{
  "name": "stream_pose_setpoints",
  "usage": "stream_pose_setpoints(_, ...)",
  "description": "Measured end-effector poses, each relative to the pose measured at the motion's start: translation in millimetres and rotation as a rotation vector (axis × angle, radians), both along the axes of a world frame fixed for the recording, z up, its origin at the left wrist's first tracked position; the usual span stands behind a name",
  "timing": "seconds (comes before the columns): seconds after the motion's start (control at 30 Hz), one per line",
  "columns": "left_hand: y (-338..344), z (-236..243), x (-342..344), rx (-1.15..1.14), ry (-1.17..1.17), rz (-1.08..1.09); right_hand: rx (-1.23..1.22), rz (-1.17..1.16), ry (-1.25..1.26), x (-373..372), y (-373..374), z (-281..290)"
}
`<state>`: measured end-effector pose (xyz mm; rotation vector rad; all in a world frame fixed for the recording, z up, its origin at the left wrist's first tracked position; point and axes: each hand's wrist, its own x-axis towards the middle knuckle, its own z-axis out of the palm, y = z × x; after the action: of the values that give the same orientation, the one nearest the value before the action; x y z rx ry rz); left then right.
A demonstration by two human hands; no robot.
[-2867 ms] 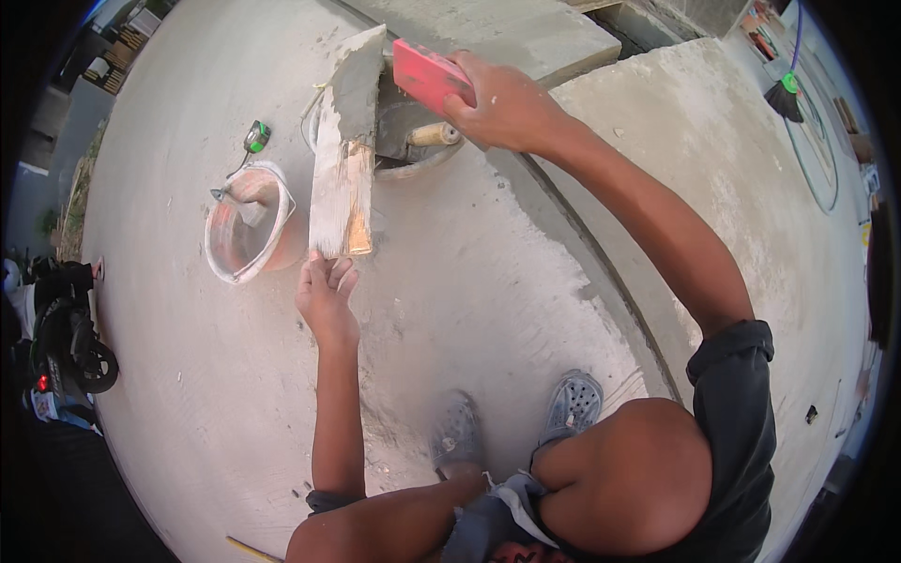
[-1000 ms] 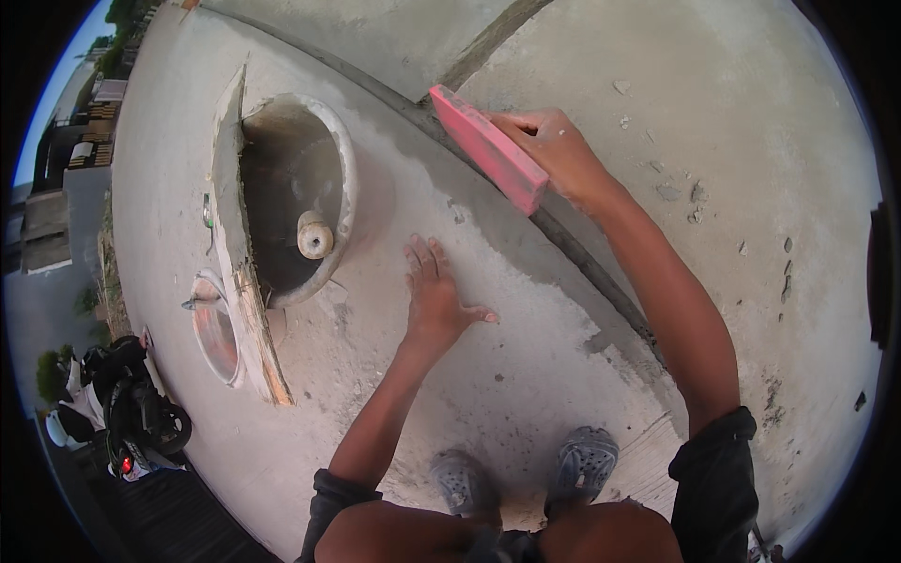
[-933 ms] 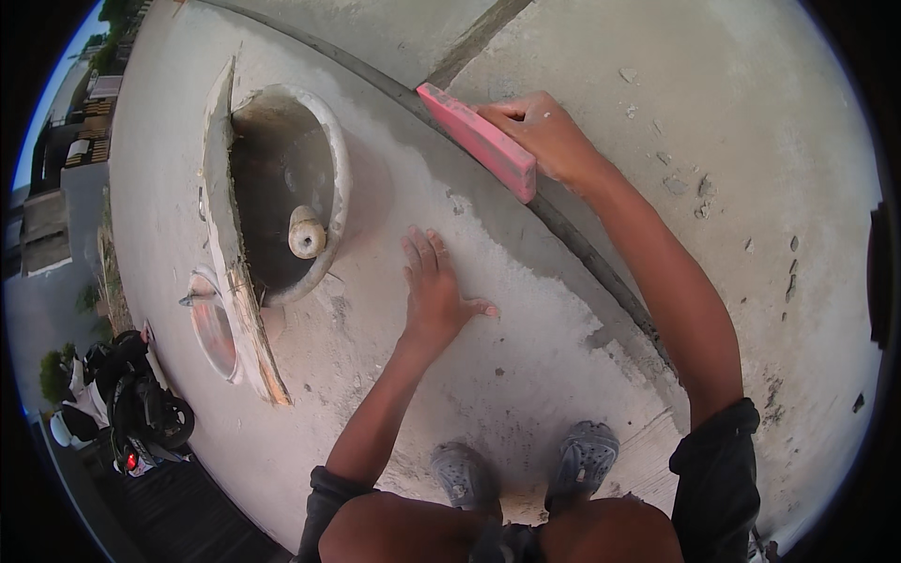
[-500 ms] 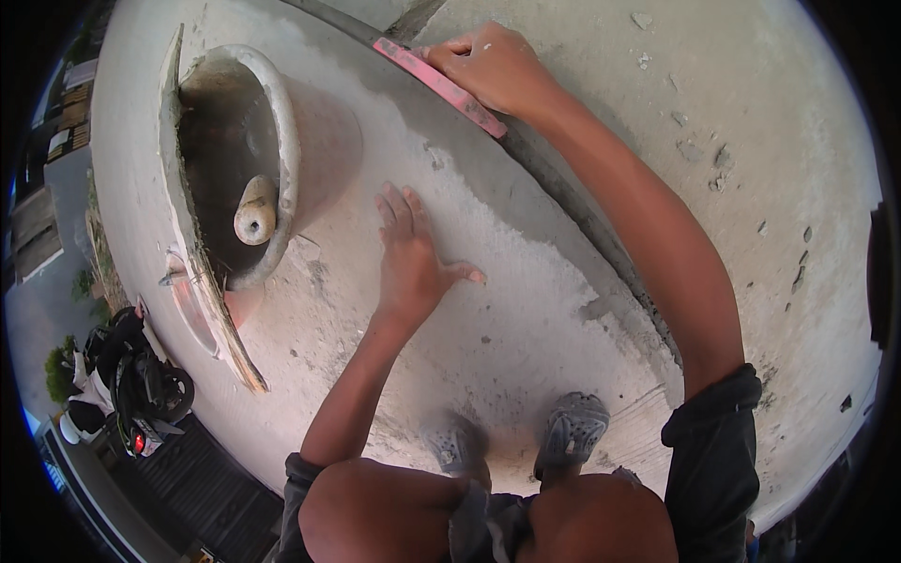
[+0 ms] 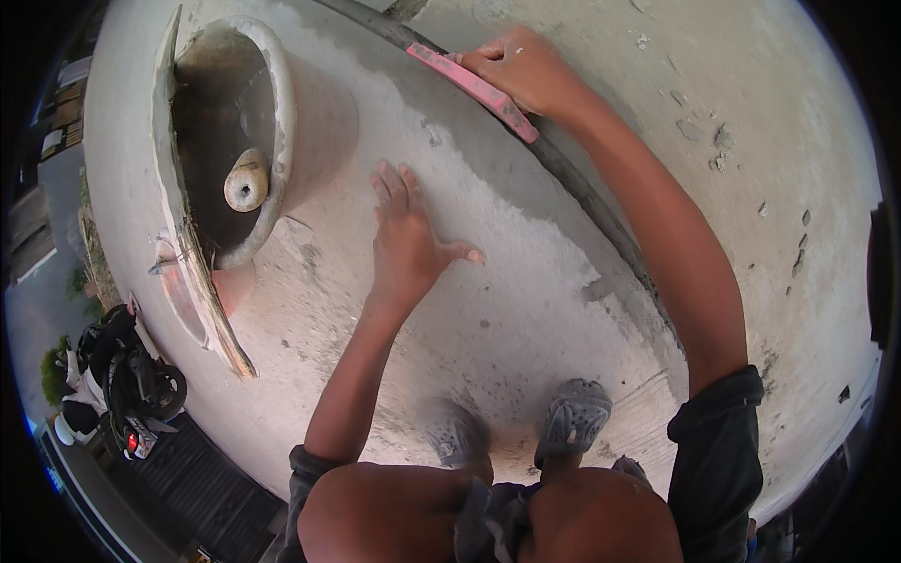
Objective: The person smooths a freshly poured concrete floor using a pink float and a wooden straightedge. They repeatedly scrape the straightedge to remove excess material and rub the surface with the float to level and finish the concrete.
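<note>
My right hand is closed around the back of a pink plastering float, whose long narrow face lies along the wet grey cement edge of a raised concrete slab. Its handle is hidden by my fingers. Palm down, my left hand rests on the pale dry slab with its fingers spread, holding nothing. To its left stands a cement-smeared bucket, and inside leans a rounded, pale handle end with a small hole.
A rough, splintered wooden strip lies against the bucket's left rim. Below it shows a second, reddish container. Lower ground with cement crumbs stretches right of the edge. A parked motorcycle stands far left. My grey clogs are on the slab.
The pink float has slid a little to the right and toward me along the cement edge, with my right hand on it. My left hand stays put; the view has shifted slightly.
</note>
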<state>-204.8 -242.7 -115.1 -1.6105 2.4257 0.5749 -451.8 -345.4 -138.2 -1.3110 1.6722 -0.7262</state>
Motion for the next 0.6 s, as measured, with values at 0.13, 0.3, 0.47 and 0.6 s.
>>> stream_pose_setpoints(0.13, 2.4, -2.2, 6.3, -0.016, 0.013, 0.002, 0.105, 0.01, 0.026, -14.4, 49.2, 16.3)
stream_pose_setpoints(0.3, 2.5, -2.3, 10.4, -0.011, 0.004, 0.031, 0.276, -0.027, 0.033, -42.8, 106.6, 47.1)
stream_pose_setpoints(0.47, 2.6, -9.3, 10.1, 0.009, 0.058, 0.034, 0.095, -0.071, -0.026, -35.1, 82.4, 37.7)
stream_pose_setpoints(0.6, 3.7, -10.8, 15.2, 0.026, 0.123, 0.045, 0.032, -0.048, 0.033, -3.3, 29.8, 35.0)
